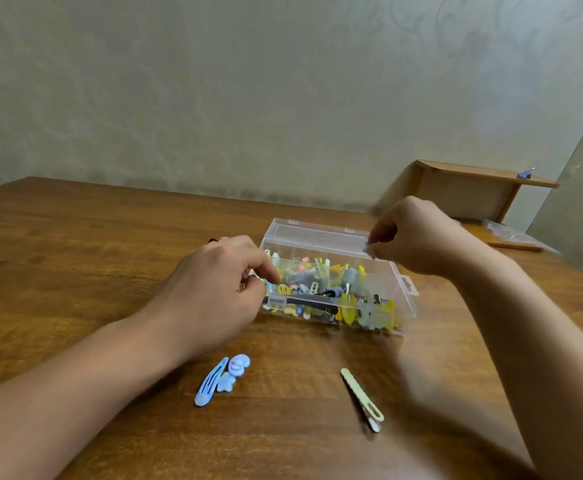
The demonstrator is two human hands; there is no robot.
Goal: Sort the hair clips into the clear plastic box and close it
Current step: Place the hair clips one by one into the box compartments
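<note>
1. Clear plastic box (pixel 408 299): on the worktop (pixel 75 244), centre, a little far of my hands. Lid (pixel 318 233) stands open at the far side. Thin, rigid plastic, probably light even when full; likely to slide if pushed on one end. Best steadied by its short left wall.
2. Hair clips in box (pixel 331 289): a mixed, colourful heap, nearly to the rim. Small, stiff, springy; they may snag one another.
3. Blue hair clips (pixel 220 379): near left on the worktop, a flat snap clip touching a decorated one. Light, smooth; pinch by the long edges.
4. Pale green clip (pixel 361 398): near right, well apart from the blue ones. Slim; take it mid-length.
5. My left hand (pixel 214 292): grip narrow, fingers curled at the box's left end.
6. My right hand (pixel 418 237): above the box's far right corner, grip pinched on something small and blurred; I cannot tell what.
</note>
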